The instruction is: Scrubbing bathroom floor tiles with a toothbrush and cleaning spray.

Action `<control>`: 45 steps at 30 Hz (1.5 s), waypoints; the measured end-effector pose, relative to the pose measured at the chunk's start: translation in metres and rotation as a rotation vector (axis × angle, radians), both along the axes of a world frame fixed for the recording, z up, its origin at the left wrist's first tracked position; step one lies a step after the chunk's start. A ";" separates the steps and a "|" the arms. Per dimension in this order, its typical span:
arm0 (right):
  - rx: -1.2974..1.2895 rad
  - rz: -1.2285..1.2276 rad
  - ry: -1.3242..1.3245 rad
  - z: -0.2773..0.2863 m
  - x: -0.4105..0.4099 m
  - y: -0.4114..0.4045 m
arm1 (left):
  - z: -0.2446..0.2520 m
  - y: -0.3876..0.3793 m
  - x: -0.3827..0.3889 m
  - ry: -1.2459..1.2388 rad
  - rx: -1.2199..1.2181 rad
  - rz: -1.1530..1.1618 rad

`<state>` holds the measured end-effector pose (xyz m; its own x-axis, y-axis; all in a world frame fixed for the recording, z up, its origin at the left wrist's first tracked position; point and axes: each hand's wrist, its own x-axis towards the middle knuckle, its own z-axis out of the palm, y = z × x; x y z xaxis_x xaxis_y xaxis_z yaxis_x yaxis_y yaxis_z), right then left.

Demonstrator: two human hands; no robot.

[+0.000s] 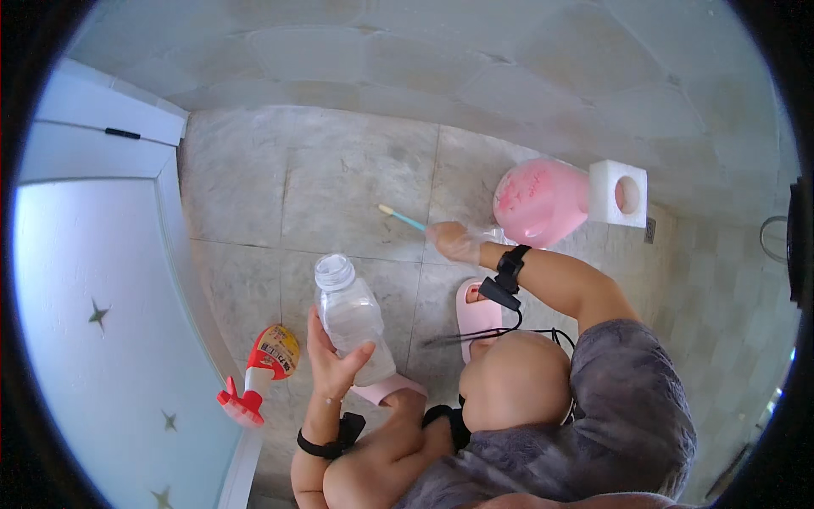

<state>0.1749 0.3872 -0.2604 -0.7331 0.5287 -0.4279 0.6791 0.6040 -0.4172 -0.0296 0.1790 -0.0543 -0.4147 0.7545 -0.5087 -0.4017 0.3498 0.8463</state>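
Observation:
My left hand is wrapped around a clear plastic bottle with a wide open mouth, tilted a little to the left. My right hand, in a thin transparent glove, grips a blue toothbrush whose pale bristle head points to the upper left, over the tiles. Left of the bottle is a red and white spray bottle with a yellow label bearing writing. Beyond my right wrist is a pink plastic container, partly behind the glove.
A white foam block with a round hole sits at the pink container's right end. Grey floor tiles meet a tiled wall at the top. A frosted door stands at left, and a floor drain is at right. A black cord hangs near my knee.

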 end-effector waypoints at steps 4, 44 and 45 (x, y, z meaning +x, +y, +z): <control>-0.098 -0.369 -0.127 0.016 0.010 0.056 | -0.006 -0.006 0.000 0.032 -0.018 -0.049; -0.453 -0.851 0.295 0.011 0.098 -0.037 | -0.044 0.167 0.042 1.027 -0.529 -0.981; -0.426 -1.012 0.374 0.005 0.096 -0.040 | -0.045 0.171 0.044 1.062 -0.521 -0.966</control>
